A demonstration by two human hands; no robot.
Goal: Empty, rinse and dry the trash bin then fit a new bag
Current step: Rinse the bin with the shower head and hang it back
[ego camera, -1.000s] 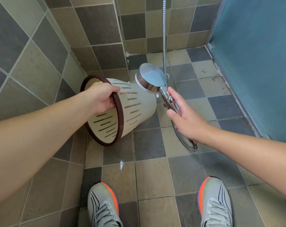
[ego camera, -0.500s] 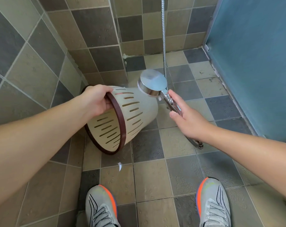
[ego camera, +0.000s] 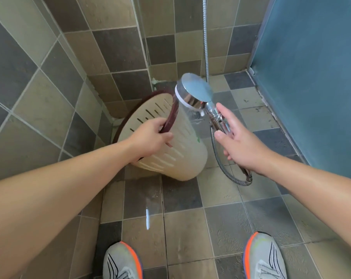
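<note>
A cream slotted trash bin [ego camera: 182,150] with a dark brown rim is tilted in the air, its mouth turned up and to the left, its base toward me. My left hand [ego camera: 152,137] grips the bin's rim at the near side. My right hand [ego camera: 239,141] holds the chrome handle of a shower head [ego camera: 192,91], whose face points left at the bin's rim. A fine spray of water shows between the shower head and the rim. The metal hose [ego camera: 221,162] loops down below my right hand.
The floor [ego camera: 182,234] is tiled in grey and tan, wet below the bin. Tiled walls close in on the left and behind. A blue panel [ego camera: 311,77] stands on the right. My two grey and orange shoes show at the bottom edge.
The bin has been turned so its mouth now faces up and away from me instead of toward me. The shower head has moved up over the rim, and water now sprays.
</note>
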